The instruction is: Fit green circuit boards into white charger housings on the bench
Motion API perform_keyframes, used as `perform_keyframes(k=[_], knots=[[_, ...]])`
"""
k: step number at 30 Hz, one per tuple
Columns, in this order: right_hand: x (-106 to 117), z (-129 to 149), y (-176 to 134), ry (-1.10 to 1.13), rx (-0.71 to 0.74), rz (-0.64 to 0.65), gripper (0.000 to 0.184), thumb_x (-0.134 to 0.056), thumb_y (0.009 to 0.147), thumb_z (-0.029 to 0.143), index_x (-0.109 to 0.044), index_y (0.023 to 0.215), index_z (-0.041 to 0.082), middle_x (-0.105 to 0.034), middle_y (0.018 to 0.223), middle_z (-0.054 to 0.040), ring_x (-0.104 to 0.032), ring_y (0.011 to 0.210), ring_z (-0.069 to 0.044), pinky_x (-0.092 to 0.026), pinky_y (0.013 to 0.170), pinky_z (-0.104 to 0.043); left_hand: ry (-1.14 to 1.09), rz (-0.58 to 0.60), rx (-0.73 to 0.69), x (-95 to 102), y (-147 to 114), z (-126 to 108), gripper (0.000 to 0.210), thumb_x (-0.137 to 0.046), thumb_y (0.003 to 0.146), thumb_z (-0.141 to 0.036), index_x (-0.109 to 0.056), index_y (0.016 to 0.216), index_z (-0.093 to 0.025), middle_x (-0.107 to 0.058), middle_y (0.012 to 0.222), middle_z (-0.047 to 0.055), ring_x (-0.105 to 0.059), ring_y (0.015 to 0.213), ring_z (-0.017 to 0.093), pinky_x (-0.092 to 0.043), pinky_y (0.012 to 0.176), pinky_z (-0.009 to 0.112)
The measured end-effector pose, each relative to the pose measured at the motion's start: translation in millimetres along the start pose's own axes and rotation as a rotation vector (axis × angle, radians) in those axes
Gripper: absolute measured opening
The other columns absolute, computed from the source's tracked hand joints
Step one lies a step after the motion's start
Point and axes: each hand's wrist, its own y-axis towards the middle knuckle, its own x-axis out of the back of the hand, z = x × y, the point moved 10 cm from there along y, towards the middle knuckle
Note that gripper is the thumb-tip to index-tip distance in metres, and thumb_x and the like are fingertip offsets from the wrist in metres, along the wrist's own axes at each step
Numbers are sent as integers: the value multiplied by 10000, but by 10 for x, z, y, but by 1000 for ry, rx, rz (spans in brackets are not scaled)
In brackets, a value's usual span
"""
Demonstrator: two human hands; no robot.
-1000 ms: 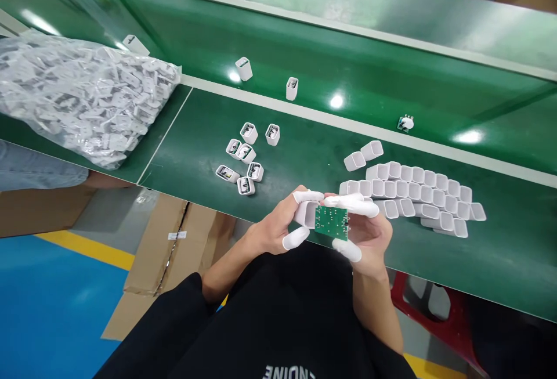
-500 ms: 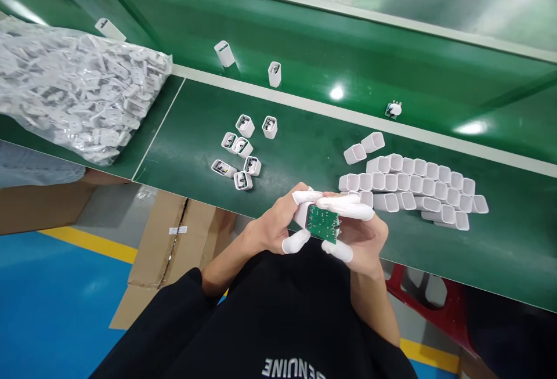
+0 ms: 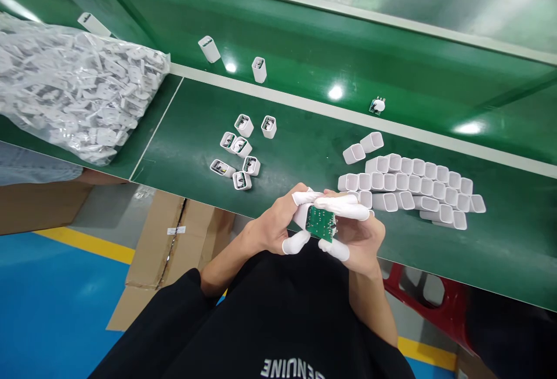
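Between my hands, close to the table's near edge, a green circuit board sits partly inside the open end of a white plastic housing. My left hand is closed round the housing, with white finger cots on its fingertips. My right hand, also in finger cots, pinches the board by its upper and lower edges. Solder points show on the board's face; its far side is hidden. Several housings with boards inside stand beyond my left hand. Rows of hollow white housings lie to the right.
A clear bag of white plastic parts lies at the left. On the moving-looking green belt behind are filled housings and a loose board. Cardboard boxes and a red stool stand below the table.
The board has gone slightly deeper into the housing as my right hand moved a little left. The housings and loose board on the belt have shifted left.
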Motion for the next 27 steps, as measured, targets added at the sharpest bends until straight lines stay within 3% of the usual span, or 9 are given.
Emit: perform_keyframes(k=[8, 14, 18, 23, 27], knots=[[2, -13, 4, -44, 4, -2, 577, -968, 903, 323, -791, 1450, 373, -869, 1311, -54, -828, 1219, -324, -650, 1212, -657, 10, -12, 3, 17, 46, -40, 554, -624, 1063, -443, -506, 1569, -251, -536, 1020, 37, -509, 810, 192, -485, 648, 319], [-31, -66, -31, -170, -24, 29, 619, -968, 902, 341, -760, 1482, 399, -807, 1434, -76, -756, 1367, -370, -646, 1202, -687, -33, -12, 87, -3, -27, 79, 588, -658, 1064, -582, -529, 1539, -260, -530, 1028, 25, -467, 750, 158, -450, 643, 312], [32, -40, -35, -355, -37, 39, 841, -948, 902, 373, -601, 1667, 415, -666, 1636, -112, -642, 1498, -416, -626, 1200, -719, -90, -21, 261, -8, -120, 234, 543, -642, 1084, -551, -560, 1532, -255, -606, 1090, 53, -552, 825, 183, -504, 736, 338], [-24, 82, -9, -628, 121, 122, 1055, -1018, 820, 357, -496, 1733, 440, -712, 1526, -114, -684, 1374, -425, -653, 1112, -721, -144, -66, 406, -14, -195, 347, 492, -646, 1100, -509, -566, 1499, -231, -704, 1249, 104, -651, 984, 234, -571, 912, 411], [-54, 95, -74, -802, 320, 48, 935, -1049, 800, 336, -622, 1625, 445, -777, 1390, -95, -748, 1224, -382, -680, 1032, -646, -114, -78, 403, -29, -186, 343, 488, -648, 1107, -463, -560, 1535, -244, -702, 1301, 104, -675, 1056, 254, -581, 956, 419]])
